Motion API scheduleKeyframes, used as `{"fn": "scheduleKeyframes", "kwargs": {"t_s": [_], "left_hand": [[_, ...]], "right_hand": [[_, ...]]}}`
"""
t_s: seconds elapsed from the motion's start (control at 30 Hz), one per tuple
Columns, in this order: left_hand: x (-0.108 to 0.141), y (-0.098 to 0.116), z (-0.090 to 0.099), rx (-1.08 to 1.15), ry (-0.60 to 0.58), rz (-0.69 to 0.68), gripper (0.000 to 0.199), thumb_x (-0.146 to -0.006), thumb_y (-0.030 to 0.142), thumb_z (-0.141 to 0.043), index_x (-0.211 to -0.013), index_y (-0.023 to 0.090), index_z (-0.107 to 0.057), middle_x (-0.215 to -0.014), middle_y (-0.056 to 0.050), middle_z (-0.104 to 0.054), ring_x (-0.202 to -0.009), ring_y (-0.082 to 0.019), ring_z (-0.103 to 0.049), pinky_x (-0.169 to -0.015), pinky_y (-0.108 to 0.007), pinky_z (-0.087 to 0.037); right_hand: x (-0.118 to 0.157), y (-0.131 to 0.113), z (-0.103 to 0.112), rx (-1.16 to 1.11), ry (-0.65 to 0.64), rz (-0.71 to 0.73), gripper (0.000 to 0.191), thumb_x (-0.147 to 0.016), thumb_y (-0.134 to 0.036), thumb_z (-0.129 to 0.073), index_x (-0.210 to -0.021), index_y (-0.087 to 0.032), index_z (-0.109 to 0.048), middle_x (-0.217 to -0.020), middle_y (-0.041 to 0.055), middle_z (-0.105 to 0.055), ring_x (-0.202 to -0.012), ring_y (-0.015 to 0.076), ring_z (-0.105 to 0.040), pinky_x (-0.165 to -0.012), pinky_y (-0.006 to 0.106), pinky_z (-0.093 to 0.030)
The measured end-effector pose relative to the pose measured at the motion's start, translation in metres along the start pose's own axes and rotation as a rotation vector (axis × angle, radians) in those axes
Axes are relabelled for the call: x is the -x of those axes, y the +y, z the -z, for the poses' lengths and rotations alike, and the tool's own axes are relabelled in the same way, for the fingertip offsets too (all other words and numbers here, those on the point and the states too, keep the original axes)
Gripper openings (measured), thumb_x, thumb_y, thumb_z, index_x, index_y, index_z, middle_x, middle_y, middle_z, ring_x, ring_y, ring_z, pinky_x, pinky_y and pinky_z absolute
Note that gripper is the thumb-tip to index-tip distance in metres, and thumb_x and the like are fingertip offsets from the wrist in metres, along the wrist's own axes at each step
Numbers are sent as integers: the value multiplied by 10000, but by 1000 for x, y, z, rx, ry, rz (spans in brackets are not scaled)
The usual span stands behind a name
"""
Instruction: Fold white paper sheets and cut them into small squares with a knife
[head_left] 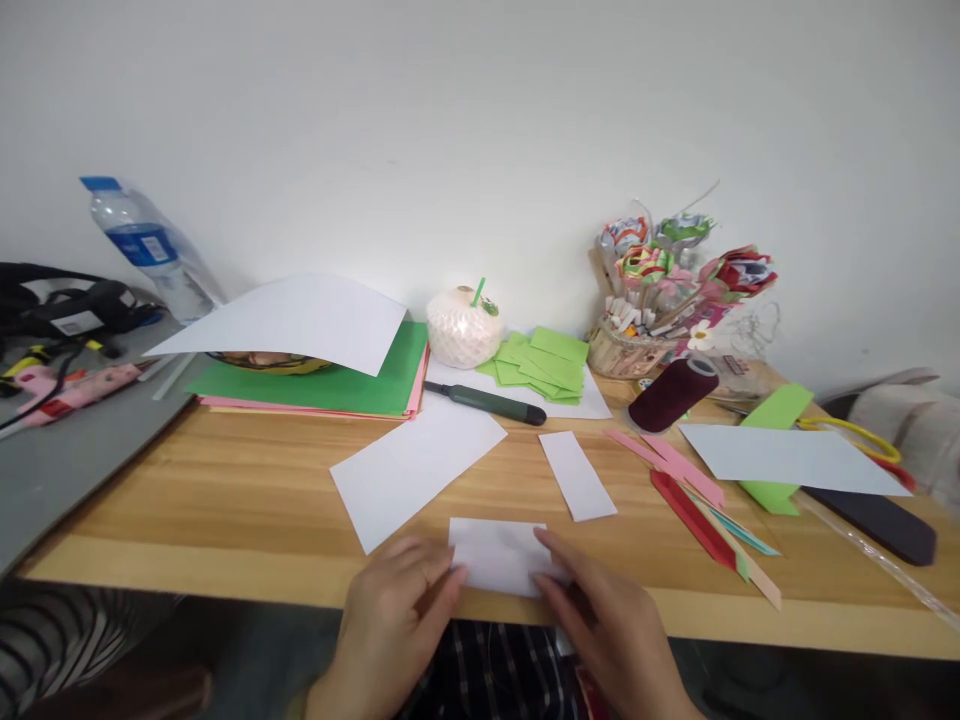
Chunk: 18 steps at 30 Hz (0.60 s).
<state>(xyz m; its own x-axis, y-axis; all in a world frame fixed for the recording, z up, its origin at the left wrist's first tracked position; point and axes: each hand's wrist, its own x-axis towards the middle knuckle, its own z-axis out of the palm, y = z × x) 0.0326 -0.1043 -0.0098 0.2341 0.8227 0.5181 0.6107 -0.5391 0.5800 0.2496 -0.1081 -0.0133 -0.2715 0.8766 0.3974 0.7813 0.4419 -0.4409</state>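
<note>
Both hands are at a small white rectangle of paper (497,557) by the table's front edge. My left hand (401,610) grips its left end, with thumb and forefinger closed on it. At the opposite end, my right hand (604,615) pinches the paper between thumb and fingers. A narrow white paper strip (577,476) lies just beyond my right hand. Farther left rests a larger white sheet (409,480), slanted on the wood.
Behind are a dark green handled tool (495,402), green paper squares (551,360), a stack of coloured paper (360,385) and a white round ornament (463,328). On the right stand a maroon thread spool (673,394) and a pot of paper flowers (630,350). Coloured strips (694,520) lie nearer.
</note>
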Motion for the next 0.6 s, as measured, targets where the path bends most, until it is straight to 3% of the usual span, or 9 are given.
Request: {"fn": "scheduleKeyframes", "kwargs": {"t_s": [0.1, 0.2, 0.27, 0.4, 0.47, 0.6], "left_hand": [[1, -7, -10, -92, 77, 58, 120, -859, 238, -513, -872, 199, -626, -679, -5, -662, -620, -155, -615, -569, -265, -511], [4, -14, -17, -217, 86, 105, 267, -846, 319, -526, -1086, 210, -565, -677, 10, -664, -653, -162, -648, -589, -257, -527], [5, -16, -19, -252, 74, 109, 301, -839, 325, -528, -1118, 214, -538, -659, 19, -654, -656, -159, -653, -592, -245, -526], [1, -12, -17, -243, 59, 61, 106, -851, 232, -486, -901, 228, -579, -650, 12, -635, -600, -142, -621, -547, -227, -485], [-2, -10, -16, -243, 38, 31, 122, -851, 186, -470, -804, 231, -574, -629, 15, -624, -590, -140, -604, -549, -226, -465], [-4, -9, -17, -269, 19, 6, 132, -831, 142, -481, -801, 227, -578, -595, 26, -610, -573, -139, -592, -540, -224, -450]], "right_hand": [[-1, 0, -14, 17, 26, -215, 428, -876, -438, -426, -1217, -185, -473, -592, -30, -601, -456, 125, -573, -443, 221, -466], [-1, -6, -24, -27, 112, -411, 522, -863, -533, -379, -1251, -186, -419, -631, -25, -598, -450, 129, -560, -443, 239, -469], [-1, -11, -29, 4, 152, -491, 519, -850, -575, -366, -1213, -211, -440, -665, -12, -621, -462, 137, -573, -438, 247, -466], [-1, -17, -32, 177, 156, -558, 462, -838, -634, -301, -984, -257, -525, -586, -13, -617, -435, 162, -580, -394, 264, -436], [-3, -19, -33, 245, 143, -570, 455, -843, -636, -278, -907, -261, -527, -566, -14, -613, -424, 163, -577, -383, 265, -423], [-9, -21, -31, 330, 107, -471, 367, -903, -491, -284, -753, -265, -530, -590, -3, -618, -479, 152, -598, -409, 249, -411]]}}
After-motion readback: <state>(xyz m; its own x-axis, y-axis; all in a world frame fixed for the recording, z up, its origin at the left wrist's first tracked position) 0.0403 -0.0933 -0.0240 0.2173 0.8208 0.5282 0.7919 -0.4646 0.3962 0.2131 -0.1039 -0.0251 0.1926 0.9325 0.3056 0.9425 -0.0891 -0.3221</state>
